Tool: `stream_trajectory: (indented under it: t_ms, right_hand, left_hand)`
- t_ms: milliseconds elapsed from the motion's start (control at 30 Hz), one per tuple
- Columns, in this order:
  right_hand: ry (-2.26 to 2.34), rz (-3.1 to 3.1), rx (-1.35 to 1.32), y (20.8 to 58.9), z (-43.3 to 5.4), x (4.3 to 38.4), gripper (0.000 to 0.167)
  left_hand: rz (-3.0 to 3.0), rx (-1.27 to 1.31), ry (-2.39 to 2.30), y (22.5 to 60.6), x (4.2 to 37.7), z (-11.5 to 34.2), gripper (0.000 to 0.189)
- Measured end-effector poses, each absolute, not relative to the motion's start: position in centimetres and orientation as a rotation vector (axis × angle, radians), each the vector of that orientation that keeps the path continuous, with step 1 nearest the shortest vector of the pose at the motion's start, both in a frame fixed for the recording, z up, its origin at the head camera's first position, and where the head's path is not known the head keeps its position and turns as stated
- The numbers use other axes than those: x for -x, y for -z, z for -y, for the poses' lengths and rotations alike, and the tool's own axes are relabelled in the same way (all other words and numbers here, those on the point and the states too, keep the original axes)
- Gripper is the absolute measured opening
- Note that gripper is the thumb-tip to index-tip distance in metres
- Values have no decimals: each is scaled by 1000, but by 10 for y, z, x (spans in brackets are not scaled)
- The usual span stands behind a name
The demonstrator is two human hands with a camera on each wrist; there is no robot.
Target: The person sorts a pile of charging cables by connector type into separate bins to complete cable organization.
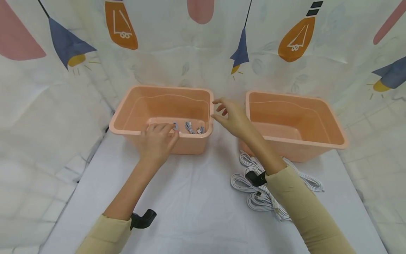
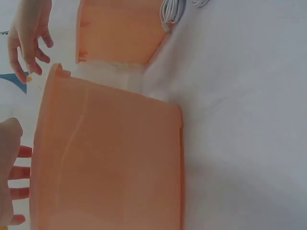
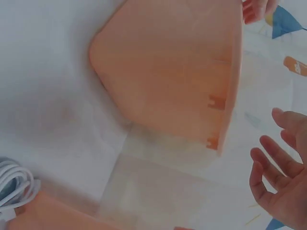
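My left hand (image 1: 158, 143) is over the front rim of the left peach bin (image 1: 171, 145), its fingers reaching past the rim. In the left wrist view the fingers (image 2: 20, 173) show beyond the bin's edge with nothing visible between them. Small bundled cables (image 1: 189, 127) lie inside that bin at its right end, close to the left hand's thumb. Between the two bins hangs my right hand (image 1: 234, 118), its fingers loosely bent beside the left bin's right rim. The right wrist view shows this hand (image 3: 283, 177) holding nothing.
A second peach bin (image 1: 304, 150) stands at the right. Several coiled white cables (image 1: 260, 201) lie on the white-covered table (image 1: 196, 211) in front of it, partly under the right forearm. A patterned curtain (image 1: 196, 53) hangs behind the bins.
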State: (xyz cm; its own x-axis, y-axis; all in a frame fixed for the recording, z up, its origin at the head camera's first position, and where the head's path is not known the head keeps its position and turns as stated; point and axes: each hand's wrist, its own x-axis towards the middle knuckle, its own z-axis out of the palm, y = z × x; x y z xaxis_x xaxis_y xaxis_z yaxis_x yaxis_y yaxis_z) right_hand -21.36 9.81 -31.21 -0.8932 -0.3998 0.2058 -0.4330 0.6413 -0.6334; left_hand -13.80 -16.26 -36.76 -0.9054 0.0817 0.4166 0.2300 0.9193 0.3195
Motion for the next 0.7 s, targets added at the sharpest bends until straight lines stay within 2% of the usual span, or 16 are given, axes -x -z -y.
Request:
stream_trajectory:
  t_ms: [300, 700]
  right_hand:
    - [-1064, 2715, -732, 321, -113, 191, 44]
    - [-1111, 2688, -624, 339, -143, 156, 44]
  left_hand:
    - [2652, 277, 561, 361, 140, 145, 34]
    - [2602, 377, 591, 359, 144, 113, 28]
